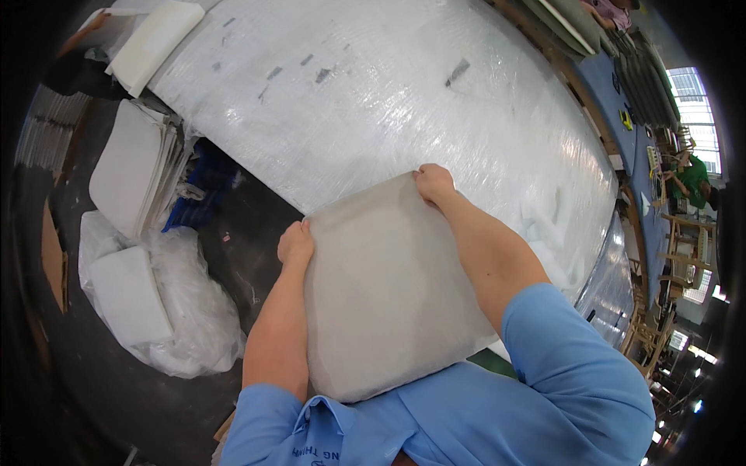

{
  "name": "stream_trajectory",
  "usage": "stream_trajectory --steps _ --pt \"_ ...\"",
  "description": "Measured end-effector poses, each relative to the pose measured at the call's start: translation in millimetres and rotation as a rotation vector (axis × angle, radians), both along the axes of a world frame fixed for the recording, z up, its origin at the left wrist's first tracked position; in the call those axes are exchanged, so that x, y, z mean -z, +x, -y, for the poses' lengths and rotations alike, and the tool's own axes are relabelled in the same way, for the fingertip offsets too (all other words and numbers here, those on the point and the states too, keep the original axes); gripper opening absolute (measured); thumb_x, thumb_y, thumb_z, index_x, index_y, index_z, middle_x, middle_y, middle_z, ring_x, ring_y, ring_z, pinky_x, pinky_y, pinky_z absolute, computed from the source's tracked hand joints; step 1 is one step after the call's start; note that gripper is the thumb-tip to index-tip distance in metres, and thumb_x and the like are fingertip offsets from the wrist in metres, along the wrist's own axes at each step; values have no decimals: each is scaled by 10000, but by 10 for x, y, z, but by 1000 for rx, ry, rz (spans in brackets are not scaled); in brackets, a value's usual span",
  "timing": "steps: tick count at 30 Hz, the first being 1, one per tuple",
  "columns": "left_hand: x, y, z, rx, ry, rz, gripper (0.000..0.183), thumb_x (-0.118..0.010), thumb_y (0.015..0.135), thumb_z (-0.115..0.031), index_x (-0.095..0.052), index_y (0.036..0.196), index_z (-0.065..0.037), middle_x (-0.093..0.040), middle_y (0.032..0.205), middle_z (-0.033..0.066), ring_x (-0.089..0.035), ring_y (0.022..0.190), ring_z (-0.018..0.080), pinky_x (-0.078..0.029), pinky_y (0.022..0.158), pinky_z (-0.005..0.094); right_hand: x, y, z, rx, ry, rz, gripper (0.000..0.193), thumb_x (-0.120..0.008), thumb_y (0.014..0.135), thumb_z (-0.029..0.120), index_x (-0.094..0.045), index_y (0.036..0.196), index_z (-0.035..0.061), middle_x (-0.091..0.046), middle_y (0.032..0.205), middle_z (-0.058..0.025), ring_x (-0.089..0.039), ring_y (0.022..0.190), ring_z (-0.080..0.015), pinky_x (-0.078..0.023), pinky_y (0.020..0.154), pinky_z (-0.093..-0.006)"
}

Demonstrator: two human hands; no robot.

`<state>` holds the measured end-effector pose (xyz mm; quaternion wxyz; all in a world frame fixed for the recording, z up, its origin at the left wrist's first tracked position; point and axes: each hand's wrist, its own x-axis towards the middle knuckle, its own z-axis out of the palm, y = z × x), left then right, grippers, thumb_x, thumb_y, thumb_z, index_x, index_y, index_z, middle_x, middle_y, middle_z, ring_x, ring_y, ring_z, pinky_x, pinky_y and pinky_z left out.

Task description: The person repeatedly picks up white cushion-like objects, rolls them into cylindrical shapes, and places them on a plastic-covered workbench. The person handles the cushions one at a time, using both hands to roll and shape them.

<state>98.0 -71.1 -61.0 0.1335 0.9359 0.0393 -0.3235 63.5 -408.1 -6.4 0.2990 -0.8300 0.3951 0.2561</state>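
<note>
Between my two arms is a grey fabric-covered seat cushion (385, 287), held close against my blue shirt. My left hand (296, 244) is closed on its far left corner, and my right hand (434, 184) grips the far right corner. The fingertips of both hands are hidden at the cushion's edge. The far edge of the cushion overlaps the near edge of a wide table (373, 101) covered in shiny clear plastic film.
On the floor at left lie a stack of white foam sheets (134, 167), a clear plastic bag (198, 311) with a white pad (132, 295), and a blue crate (203, 182). Another person's arm (87, 31) shows at top left. A person in green (691, 180) is by wooden chair frames (684, 260).
</note>
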Motion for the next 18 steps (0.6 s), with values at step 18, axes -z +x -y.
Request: stream_trajectory --steps 18 --pt "373 106 -40 -24 -63 178 450 -491 1066 -471 -693 1022 -72 -739 1017 221 -684 1024 445 -513 885 550 496 121 52 -74 -202 226 339 -612 999 348 -728 982 30 -741 1040 -217 -677 1053 -425 -521 937 -506"
